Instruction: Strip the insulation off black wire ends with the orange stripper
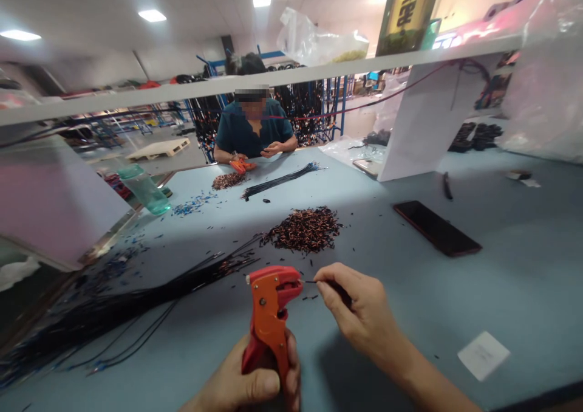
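Observation:
My left hand (259, 378) is wrapped round the handles of a red and orange wire stripper (268, 309), held upright with its jaws pointing right. Between the thumb and forefinger of my right hand (357, 299) a thin black wire (310, 281) is pinched, its end at the stripper's jaws. Whether the jaws grip the wire I cannot tell. Left of the stripper lies a long bundle of black wires (150, 296). A heap of short black and copper-coloured wire scraps (303, 230) sits just beyond the stripper, and a few dark bits lie below its jaws.
A phone (437, 228) and a white paper square (483, 355) lie to the right. Across the table a person (255, 123) sits with another orange tool (241, 166), near a smaller wire bundle (282, 180). A green bottle (144, 188) stands at left. A shelf (319, 72) spans overhead.

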A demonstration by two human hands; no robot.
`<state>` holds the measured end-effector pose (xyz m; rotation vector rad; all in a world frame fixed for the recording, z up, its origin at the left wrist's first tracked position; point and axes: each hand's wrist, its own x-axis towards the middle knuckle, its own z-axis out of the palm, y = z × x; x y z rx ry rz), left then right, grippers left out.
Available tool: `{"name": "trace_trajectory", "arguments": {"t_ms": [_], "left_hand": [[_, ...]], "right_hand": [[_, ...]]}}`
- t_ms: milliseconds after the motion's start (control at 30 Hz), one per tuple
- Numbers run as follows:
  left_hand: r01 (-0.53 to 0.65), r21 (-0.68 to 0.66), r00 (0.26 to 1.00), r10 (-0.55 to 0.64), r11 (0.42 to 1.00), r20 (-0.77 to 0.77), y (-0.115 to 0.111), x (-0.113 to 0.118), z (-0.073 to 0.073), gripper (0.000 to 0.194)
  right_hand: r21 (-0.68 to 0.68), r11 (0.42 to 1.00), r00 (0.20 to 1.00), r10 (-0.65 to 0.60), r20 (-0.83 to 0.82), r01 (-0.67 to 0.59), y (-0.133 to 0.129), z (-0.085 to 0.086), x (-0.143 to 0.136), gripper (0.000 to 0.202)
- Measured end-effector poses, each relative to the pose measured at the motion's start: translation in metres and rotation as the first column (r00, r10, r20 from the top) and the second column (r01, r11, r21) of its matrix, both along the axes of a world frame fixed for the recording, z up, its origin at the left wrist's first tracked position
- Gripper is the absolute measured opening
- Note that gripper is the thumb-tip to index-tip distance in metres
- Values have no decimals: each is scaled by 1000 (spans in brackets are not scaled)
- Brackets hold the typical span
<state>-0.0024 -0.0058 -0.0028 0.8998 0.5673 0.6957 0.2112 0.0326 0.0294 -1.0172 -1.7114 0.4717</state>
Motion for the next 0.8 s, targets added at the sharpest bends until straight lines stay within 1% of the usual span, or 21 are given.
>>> {"name": "trace_trajectory", "arguments": {"t_ms": [100, 200, 267, 333, 400, 467, 500, 567, 633, 733, 800], "left_hand": [[-79, 3, 997, 79, 997, 20, 3, 2, 3, 38], [-147, 37, 989, 147, 988, -6, 4, 1, 4, 37], [-187, 131, 979, 196, 973, -58, 3, -1, 4, 36], [-208, 290, 955, 258, 934, -146, 3, -5, 4, 31], [-202, 472, 904, 349, 858, -248, 3, -8, 3, 23], [-162, 629, 838, 442, 761, -320, 3, -10, 3, 14], [-131, 687, 811, 476, 715, -341, 4, -10, 2, 12], [-57, 765, 776, 510, 642, -370, 4, -10, 2, 11], [2, 824, 751, 544, 566, -375, 5, -9, 3, 13], [57, 908, 712, 621, 415, -328, 8, -7, 6, 16], [94, 933, 691, 652, 346, -311, 9, -5, 7, 16]], "right_hand": [[-45, 996, 997, 74, -12, -74, -1, -1, -1, 17], [-97, 984, 988, 150, -23, -152, -1, -5, -4, 17], [-136, 973, 982, 184, -45, -189, -1, -9, -6, 17], [-195, 957, 976, 202, -83, -214, 0, -10, -8, 15], [-297, 925, 969, 202, -144, -237, 1, -10, -8, 13], [-417, 868, 958, 193, -214, -268, 1, -9, -9, 10], [-468, 836, 951, 188, -247, -287, 1, -8, -9, 9], [-537, 776, 933, 185, -308, -331, 1, -6, -10, 10], [-569, 722, 905, 197, -376, -394, 1, -5, -11, 14], [-572, 652, 846, 220, -486, -498, 0, -5, -11, 17], [-555, 620, 804, 229, -548, -555, 0, -6, -12, 17]]}}
